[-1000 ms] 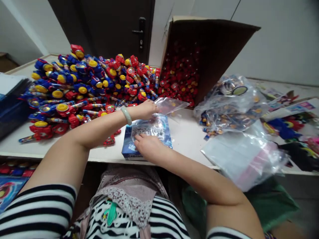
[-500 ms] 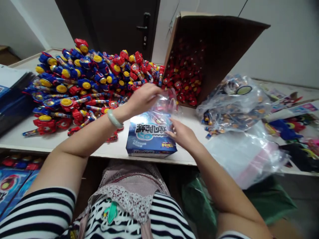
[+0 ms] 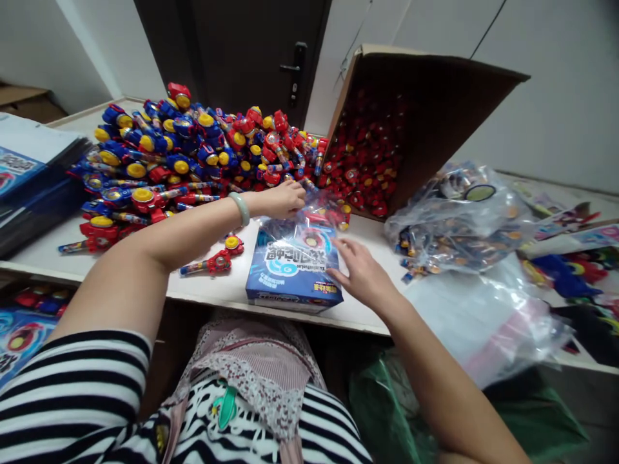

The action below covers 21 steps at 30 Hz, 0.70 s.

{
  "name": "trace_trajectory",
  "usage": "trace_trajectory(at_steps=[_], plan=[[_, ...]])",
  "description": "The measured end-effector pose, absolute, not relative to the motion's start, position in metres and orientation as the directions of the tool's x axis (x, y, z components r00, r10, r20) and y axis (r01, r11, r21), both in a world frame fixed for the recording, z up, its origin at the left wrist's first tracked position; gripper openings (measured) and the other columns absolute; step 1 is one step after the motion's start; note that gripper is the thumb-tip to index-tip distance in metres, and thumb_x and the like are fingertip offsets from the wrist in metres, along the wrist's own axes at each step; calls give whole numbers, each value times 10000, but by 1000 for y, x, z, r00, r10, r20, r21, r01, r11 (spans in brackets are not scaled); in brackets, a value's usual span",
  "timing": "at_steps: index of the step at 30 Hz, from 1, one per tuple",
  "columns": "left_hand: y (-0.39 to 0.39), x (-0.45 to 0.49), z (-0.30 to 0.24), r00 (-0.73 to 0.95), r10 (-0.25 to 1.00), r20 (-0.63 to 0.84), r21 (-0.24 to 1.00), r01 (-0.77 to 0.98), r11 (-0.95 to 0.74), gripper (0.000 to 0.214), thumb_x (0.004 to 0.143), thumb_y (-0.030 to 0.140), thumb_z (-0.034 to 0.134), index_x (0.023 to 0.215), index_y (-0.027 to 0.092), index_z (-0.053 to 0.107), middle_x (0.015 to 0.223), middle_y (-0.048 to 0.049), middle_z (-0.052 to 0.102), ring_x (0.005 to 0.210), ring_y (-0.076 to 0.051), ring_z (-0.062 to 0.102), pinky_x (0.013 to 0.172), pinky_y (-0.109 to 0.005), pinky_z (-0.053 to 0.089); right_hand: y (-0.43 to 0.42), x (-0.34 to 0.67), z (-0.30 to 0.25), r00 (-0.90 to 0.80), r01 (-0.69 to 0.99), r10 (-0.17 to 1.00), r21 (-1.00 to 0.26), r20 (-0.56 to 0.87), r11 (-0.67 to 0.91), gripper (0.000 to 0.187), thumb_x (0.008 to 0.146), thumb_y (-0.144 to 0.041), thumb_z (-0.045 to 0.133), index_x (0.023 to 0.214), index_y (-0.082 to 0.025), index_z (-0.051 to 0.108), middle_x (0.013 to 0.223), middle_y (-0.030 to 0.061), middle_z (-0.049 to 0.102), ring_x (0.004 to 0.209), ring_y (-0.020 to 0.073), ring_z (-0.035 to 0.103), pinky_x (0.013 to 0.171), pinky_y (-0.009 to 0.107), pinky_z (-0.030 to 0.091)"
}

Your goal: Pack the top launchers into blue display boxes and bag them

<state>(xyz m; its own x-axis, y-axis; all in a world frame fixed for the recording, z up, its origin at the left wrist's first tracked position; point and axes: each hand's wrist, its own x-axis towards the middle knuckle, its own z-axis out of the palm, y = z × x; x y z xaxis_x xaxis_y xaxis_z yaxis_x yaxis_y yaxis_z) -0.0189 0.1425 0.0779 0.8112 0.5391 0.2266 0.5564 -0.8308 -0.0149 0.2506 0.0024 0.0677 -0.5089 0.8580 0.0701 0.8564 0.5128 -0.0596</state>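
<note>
Right hand (image 3: 362, 269) has left the top of the glossy blue printed cardboard box (image 3: 294, 274), lower centre of frame, for its right edge, fingers spread, near print now exposed, left hand (image 3: 281, 198) pinching crinkled clear plastic film (image 3: 316, 201) beyond.

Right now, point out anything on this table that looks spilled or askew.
Two things. Small pieces lie loose on the table beside the bulging clear bag, as if spilled from it. The flat clear bag with a pink strip hangs over the table's front edge, so it might slip.
</note>
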Motion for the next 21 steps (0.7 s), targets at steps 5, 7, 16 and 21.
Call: trace_trajectory(at_steps=[5,7,16,21], plan=[[102,-50,121,630,533,565,197,524,-828,145,904,165,486,935,185,626,1009,-91,670,1032,-209,616,967,-376,479,32,232,71,-337,939,941,-59,27,338,514,930,-302,546,1426,-170,521,1339,152,651,1183,309,627,906,373,512],[85,-65,138,505,562,655,241,566,-789,89,887,167,516,914,190,598,946,-63,644,1023,-205,626,964,-378,484,43,222,79,-308,951,948,-13,82,310,343,965,-264,461,1253,-201,635,1214,120,707,1040,262,670,782,313,479],[88,-123,100,328,819,470,206,862,-464,198,790,143,682,799,198,492,639,30,449,741,-164,560,722,-272,438,124,229,119,-284,939,920,275,272,208,248,910,-186,545,1070,-128,725,1041,167,726,964,269,644,755,353,334],[134,-138,124,-260,614,745,563,739,-369,308,889,110,683,807,199,400,713,45,393,708,-82,395,688,-247,368,161,239,159,-85,988,732,-37,676,149,403,1009,-163,362,1244,-76,677,1190,216,662,1043,216,592,834,352,345]])
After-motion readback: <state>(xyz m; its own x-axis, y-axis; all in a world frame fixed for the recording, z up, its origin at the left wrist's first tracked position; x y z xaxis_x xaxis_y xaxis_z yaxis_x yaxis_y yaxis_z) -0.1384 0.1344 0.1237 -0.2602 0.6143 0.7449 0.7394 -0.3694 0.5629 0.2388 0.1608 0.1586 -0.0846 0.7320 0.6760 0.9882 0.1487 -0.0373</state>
